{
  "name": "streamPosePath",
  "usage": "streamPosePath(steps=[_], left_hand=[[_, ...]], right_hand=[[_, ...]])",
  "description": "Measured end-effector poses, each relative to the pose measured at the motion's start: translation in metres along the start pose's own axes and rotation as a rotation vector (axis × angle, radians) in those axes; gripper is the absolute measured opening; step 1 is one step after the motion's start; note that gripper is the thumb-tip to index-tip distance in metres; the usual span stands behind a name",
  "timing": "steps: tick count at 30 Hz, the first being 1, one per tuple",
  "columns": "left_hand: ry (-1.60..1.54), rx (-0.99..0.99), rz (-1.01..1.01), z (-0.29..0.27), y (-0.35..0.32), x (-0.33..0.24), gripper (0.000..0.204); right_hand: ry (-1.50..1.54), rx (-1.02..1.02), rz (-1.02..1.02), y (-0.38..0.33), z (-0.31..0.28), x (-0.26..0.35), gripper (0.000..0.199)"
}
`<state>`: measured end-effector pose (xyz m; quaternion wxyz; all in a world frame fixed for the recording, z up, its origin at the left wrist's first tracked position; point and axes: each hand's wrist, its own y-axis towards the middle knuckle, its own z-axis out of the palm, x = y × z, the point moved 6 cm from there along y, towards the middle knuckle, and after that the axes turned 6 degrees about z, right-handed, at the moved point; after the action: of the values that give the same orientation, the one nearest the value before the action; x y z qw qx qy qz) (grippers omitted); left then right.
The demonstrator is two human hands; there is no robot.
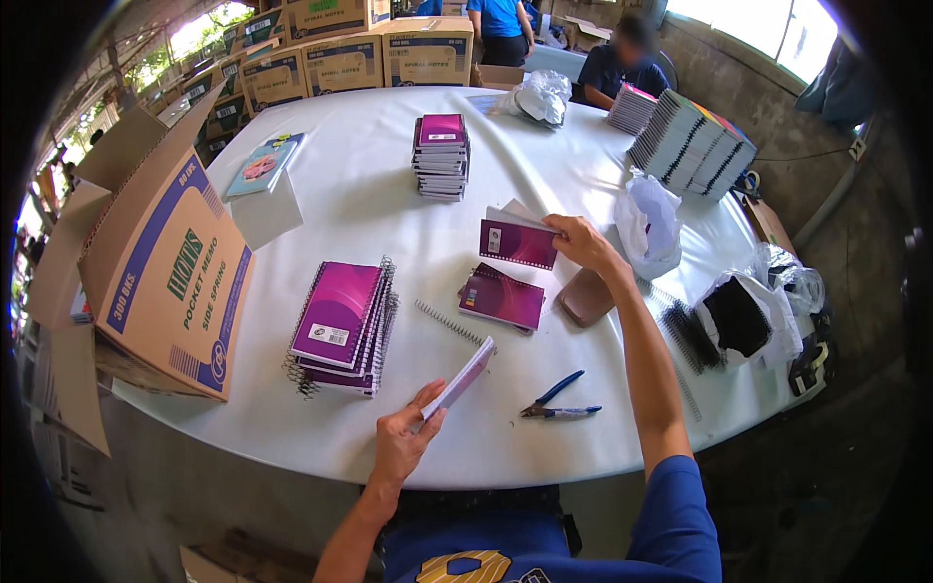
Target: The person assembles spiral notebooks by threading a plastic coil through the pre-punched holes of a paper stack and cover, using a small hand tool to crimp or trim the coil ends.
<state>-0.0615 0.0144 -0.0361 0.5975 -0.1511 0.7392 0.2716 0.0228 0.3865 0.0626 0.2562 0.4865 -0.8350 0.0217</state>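
My left hand (406, 433) is closed around the lower end of a thin notepad (461, 377), tilted with its edge toward me. Farther off, my right hand (585, 245) pinches the corner of a purple cover (515, 244) with punched holes along its near edge; pale sheets show behind it. Just below lie purple notebooks (502, 297), overlapping askew. A loose wire spiral (447, 321) stretches toward the notepad's top end; whether they touch I cannot tell. Blue-handled cutting pliers (559, 399) rest with handles spread, right of my left hand. A brown rounded object (587, 296) sits beneath my right forearm.
Purple spiral notebooks are stacked at left (340, 316) and far centre (441, 160). An open carton (175, 282) stands at the left edge. Black wire spirals (686, 335) and plastic bags (649, 223) line the right side. Thick book stacks (690, 146) stand near a seated person (622, 68).
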Motion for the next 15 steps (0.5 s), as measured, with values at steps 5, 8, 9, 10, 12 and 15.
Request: streamPosePath(steps=[5, 8, 9, 10, 12, 15], left_hand=[[0.013, 0.0, -0.003, -0.001, 0.0, 0.002, 0.03], [0.013, -0.007, 0.001, -0.003, -0.001, 0.002, 0.029], [0.017, -0.017, 0.002, -0.004, -0.001, 0.001, 0.029], [0.003, -0.001, 0.01, 0.002, 0.002, 0.0, 0.029], [0.005, 0.005, 0.008, 0.0, 0.001, 0.002, 0.03], [0.029, 0.008, 0.026, 0.0, 0.001, 0.0, 0.031]], right_hand=[[-0.181, -0.424, -0.16, 0.012, -0.008, 0.003, 0.037], [-0.461, -0.323, -0.073, 0.014, 0.025, -0.003, 0.04], [-0.395, -0.171, -0.109, 0.011, 0.04, -0.004, 0.038], [-0.56, 0.136, -0.048, 0.008, 0.062, -0.034, 0.038], [-0.449, -0.135, -0.234, -0.011, 0.063, -0.012, 0.032], [-0.256, -0.073, 0.091, -0.029, 0.065, 0.006, 0.035]])
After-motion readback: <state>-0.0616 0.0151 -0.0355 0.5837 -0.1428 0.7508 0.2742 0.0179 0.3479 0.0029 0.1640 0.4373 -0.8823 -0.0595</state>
